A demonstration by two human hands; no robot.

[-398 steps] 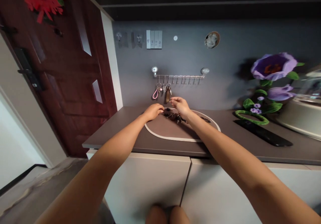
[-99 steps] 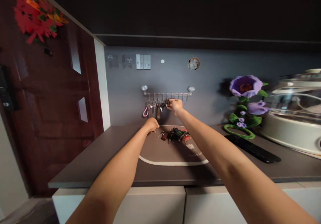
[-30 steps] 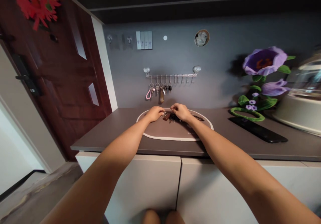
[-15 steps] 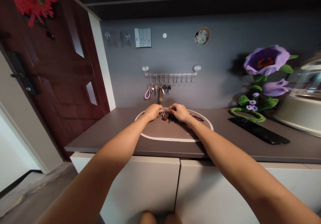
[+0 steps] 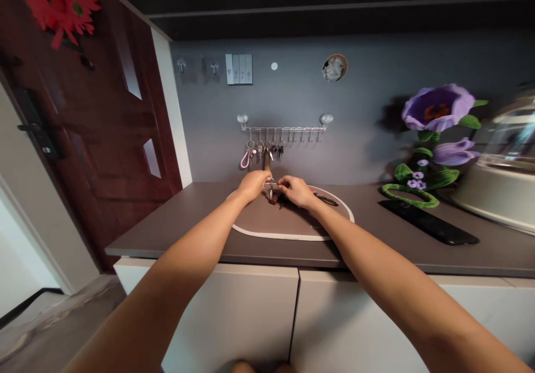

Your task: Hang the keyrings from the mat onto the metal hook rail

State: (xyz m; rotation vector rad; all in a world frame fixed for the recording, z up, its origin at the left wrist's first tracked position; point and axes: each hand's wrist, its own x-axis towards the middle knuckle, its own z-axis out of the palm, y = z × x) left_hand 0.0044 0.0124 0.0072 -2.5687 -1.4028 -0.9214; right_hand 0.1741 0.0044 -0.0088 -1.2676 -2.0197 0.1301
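Well R of fingers (image 5: 285, 182), on worktop (image 5: 175, 217): purple flower (image 5: 453, 105) w/ green leaves (image 5: 443, 179), blk slab (image 5: 430, 222) just in front; further R, cream appliance (image 5: 493, 189) w/ clear top, cut off by pic edge. On wall (image 5: 363, 150) above fingers: disc (image 5: 275, 66) straight up, switches (image 5: 239, 69) up & L, hooks (image 5: 214, 69) further L, hole (image 5: 334, 68) up & R w/ whitish stuff inside. Far L of fingers: dk red door (image 5: 121, 155), blk handle (image 5: 34, 130), red flowers (image 5: 58, 10) up top. Below fingers: pale cupboard (image 5: 234, 306).
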